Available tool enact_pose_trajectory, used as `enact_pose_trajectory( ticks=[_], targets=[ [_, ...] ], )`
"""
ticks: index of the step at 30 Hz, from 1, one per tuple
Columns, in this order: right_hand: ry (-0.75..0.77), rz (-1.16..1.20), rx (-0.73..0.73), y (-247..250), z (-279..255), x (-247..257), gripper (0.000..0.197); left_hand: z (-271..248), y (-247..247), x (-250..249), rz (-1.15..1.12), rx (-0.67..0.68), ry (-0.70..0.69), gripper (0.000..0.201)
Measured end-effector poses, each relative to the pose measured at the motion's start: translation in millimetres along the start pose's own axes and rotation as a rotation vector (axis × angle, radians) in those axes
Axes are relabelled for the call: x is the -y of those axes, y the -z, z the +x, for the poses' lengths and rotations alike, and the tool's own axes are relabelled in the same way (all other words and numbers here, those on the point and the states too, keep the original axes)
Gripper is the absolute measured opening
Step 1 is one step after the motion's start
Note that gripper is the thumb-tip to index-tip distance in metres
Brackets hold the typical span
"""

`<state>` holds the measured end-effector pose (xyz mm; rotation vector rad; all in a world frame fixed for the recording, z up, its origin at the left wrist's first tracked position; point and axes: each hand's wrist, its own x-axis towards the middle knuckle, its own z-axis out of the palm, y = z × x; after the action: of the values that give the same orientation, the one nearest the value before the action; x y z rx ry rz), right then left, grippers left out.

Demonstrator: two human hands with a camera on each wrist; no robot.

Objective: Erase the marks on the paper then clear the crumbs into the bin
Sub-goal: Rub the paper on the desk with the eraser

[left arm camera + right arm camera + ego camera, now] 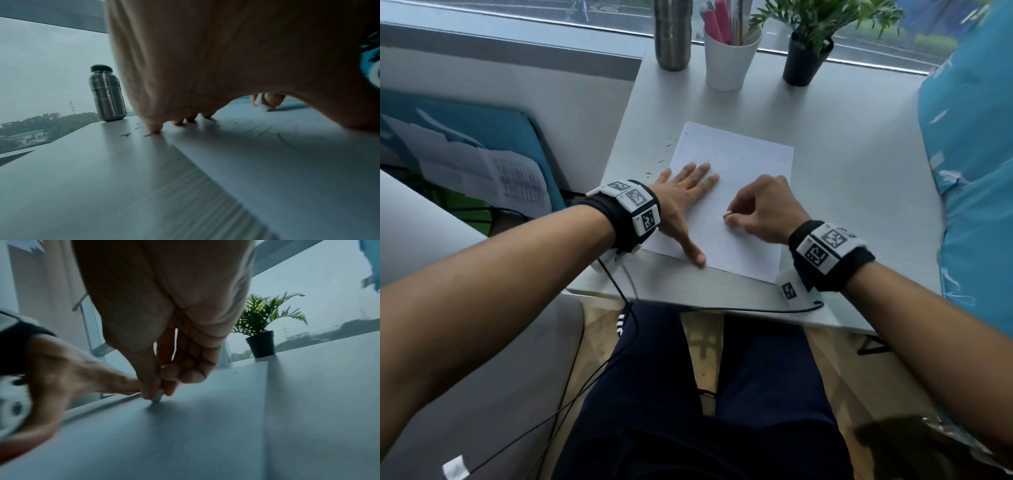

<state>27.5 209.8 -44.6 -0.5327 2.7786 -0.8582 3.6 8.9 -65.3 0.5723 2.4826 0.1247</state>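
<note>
A white sheet of paper (743, 192) lies on the pale desk (859, 205). My left hand (685, 202) presses flat on the sheet's left side, fingers straight and thumb stretched toward the near edge. My right hand (760, 209) pinches a small white eraser (726, 216) between thumb and fingers, its tip on the paper's middle. The left wrist view shows the eraser (262, 103) on the sheet beyond my palm, and faint pencil strokes (285, 141) on the paper. Dark eraser crumbs (666, 144) lie on the desk left of the sheet. No bin is in view.
Along the window stand a steel bottle (673, 34), a white cup of pens (729, 54) and a potted plant (808, 51). Blue fabric (976, 171) covers the desk's right side. Papers on a blue folder (482, 164) lie left of the desk. Cables hang over the near edge.
</note>
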Motion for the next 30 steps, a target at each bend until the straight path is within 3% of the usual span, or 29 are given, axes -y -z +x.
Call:
enact_pose_trajectory(
  ticks=[4,8,12,16,20,24,28,30],
  targets=[
    [0.151,-0.019,0.173,-15,-24,19,0.008,0,0,0,0.020,-0.003,-0.001,0.164],
    [0.012,-0.008,0.027,2,-5,-2,0.009,-2,1,-3,0.004,0.005,0.010,0.164],
    [0.144,-0.011,0.182,-13,-26,13,0.009,0,0,-1,0.011,0.007,-0.003,0.165],
    [-0.002,0.003,0.007,5,-8,-5,0.009,-1,1,-4,0.001,0.008,0.014,0.164],
    [0.118,0.000,0.166,-11,-32,12,0.008,1,-1,-1,0.003,0.005,0.002,0.165],
    [-0.047,-0.005,-0.002,7,-11,-7,0.010,-1,0,-5,-0.005,0.003,0.017,0.164],
    [0.102,-0.007,0.162,-10,-32,12,0.009,-1,0,-4,0.004,0.002,0.012,0.164],
    [0.010,-0.011,0.085,1,-20,-1,0.009,-1,-1,-4,-0.004,0.002,0.014,0.165]
  ],
)
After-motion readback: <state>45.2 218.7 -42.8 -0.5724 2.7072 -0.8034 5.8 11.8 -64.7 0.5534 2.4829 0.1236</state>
